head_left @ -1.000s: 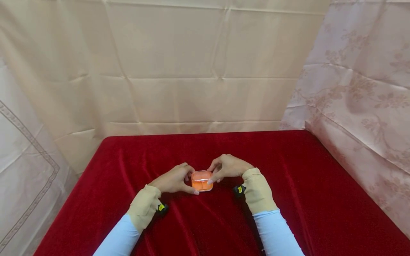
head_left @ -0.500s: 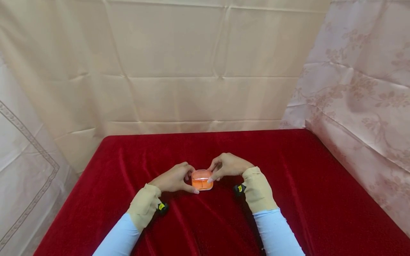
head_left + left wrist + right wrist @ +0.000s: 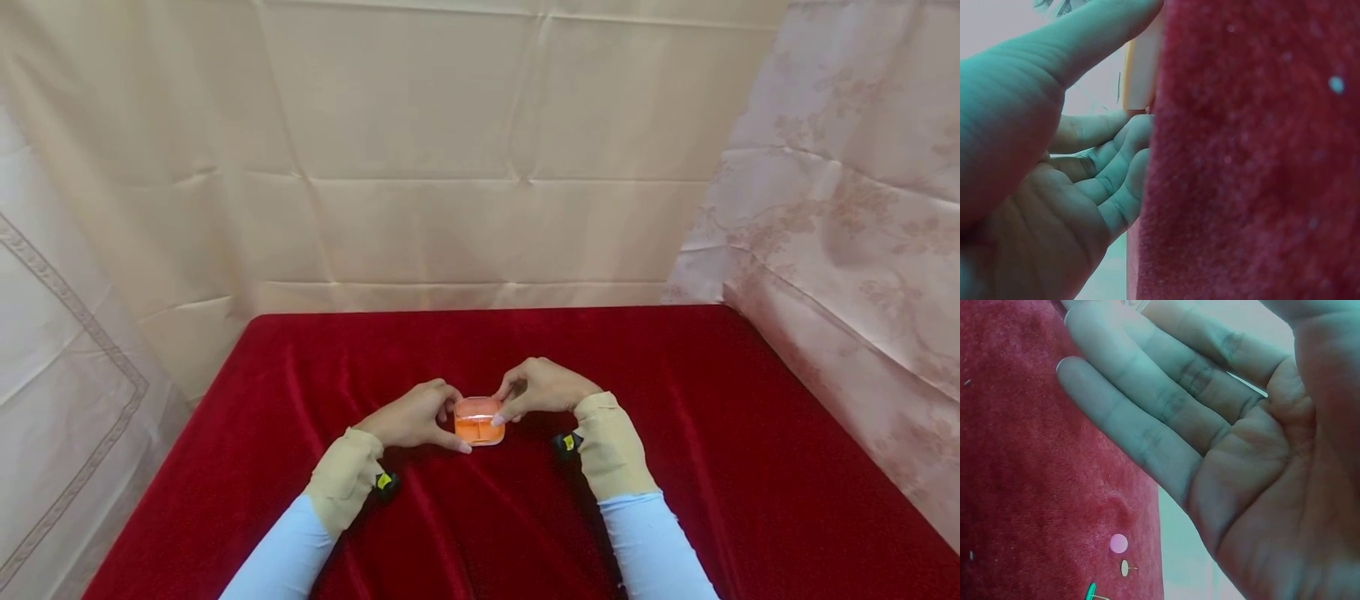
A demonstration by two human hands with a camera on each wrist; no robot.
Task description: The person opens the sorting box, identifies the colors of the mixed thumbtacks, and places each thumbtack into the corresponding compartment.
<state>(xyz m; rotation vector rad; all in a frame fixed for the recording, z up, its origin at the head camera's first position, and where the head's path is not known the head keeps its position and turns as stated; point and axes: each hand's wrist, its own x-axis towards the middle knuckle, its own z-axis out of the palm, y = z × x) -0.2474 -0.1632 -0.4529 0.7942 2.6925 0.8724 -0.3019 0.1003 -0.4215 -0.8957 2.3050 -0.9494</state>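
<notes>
A small orange, clear-lidded plastic box [image 3: 478, 432] sits on the red cloth between my two hands in the head view. My left hand [image 3: 412, 415] grips its left side, with the thumb at the near corner and the fingers behind. From the right, my right hand [image 3: 546, 388] pinches the box's edge between thumb and index finger. The left wrist view catches only a pale, orange-edged side of the box [image 3: 1140, 75] beyond the thumb. What lies inside the box is too small to tell.
Red velvety cloth [image 3: 337, 358] covers the table. In the right wrist view, a pink disc [image 3: 1119, 543], a pale-headed tack [image 3: 1125, 568] and a green-headed pin [image 3: 1090, 592] lie on the cloth. A beige curtain [image 3: 420, 233] hangs behind, with patterned cloth [image 3: 847, 250] on the right.
The whole head view has shifted slightly. Both hands keep their places on the box, and nothing has visibly been opened or let go.
</notes>
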